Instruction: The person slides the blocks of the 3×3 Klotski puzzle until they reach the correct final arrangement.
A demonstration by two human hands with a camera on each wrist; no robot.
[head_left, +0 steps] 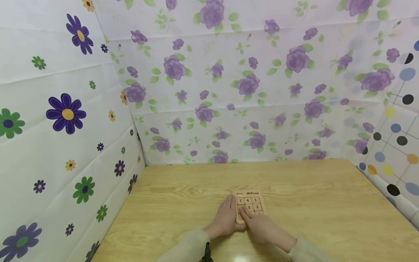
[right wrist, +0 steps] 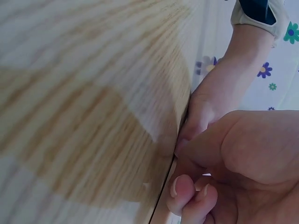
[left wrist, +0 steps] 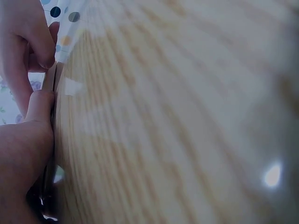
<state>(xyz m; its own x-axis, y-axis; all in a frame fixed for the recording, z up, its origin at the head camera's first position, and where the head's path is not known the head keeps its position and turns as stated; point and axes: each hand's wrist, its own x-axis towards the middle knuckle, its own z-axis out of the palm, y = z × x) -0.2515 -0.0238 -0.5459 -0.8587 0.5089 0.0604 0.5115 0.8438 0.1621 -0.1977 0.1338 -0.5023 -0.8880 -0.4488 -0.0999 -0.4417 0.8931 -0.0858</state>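
A wooden sliding number puzzle (head_left: 254, 201) lies flat on the table, its tiles reading 7, 4, 1 in the top row and 5, 2 below. My left hand (head_left: 225, 217) rests along the puzzle's left side with straight fingers, its thumb at the near edge. Two extended fingers of my right hand (head_left: 260, 226) touch tiles at the lower left, covering some numbers. From the left wrist view, the left thumb (left wrist: 40, 105) lies against the board's edge. Seen from the right wrist, the other fingers (right wrist: 198, 200) of the right hand are bent over the board.
A wood-grain table (head_left: 183, 185) spreads around the puzzle. Flower-printed cloth (head_left: 226, 91) hangs behind it, with a daisy-patterned cloth (head_left: 36, 153) on the left and a dotted one (head_left: 392, 145) on the right. A dark band (head_left: 207, 251) shows at the left sleeve.
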